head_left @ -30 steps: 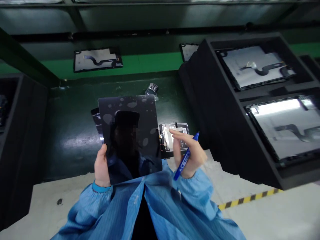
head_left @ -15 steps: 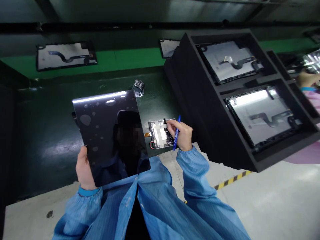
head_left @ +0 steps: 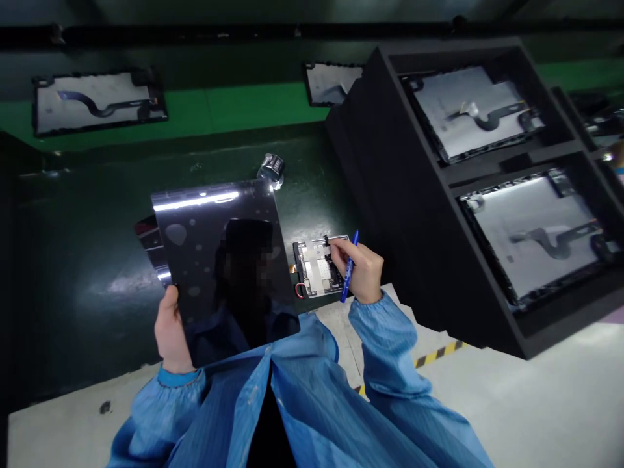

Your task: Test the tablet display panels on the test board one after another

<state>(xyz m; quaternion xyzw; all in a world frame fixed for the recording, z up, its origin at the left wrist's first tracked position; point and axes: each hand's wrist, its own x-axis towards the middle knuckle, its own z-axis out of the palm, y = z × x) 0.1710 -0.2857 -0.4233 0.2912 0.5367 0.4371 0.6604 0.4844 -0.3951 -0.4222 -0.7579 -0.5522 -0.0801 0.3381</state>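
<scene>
My left hand point(head_left: 170, 331) grips the lower left edge of a glossy black tablet display panel point(head_left: 234, 260), which stands tilted up in front of me and reflects the ceiling light. My right hand point(head_left: 361, 270) holds a blue marker pen point(head_left: 349, 270) upright between its fingers. Its fingertips rest at the right end of a small flat electronic module point(head_left: 314, 268) with silver shielding and a thin red wire, lying on the dark green bench top point(head_left: 97, 312). The panel's lower edge overlaps my blue smock sleeve area.
Two black foam trays hold white-backed display panels point(head_left: 531, 234) at the right. More panels point(head_left: 97, 104) lie on a green shelf behind. A metal tape roll point(head_left: 270, 170) stands beyond the panel. Another person's hand point(head_left: 617, 156) shows at the far right edge.
The black panel has swung left and turned more upright. My right hand has moved from beside the module onto its right end, with the pen now more upright.
</scene>
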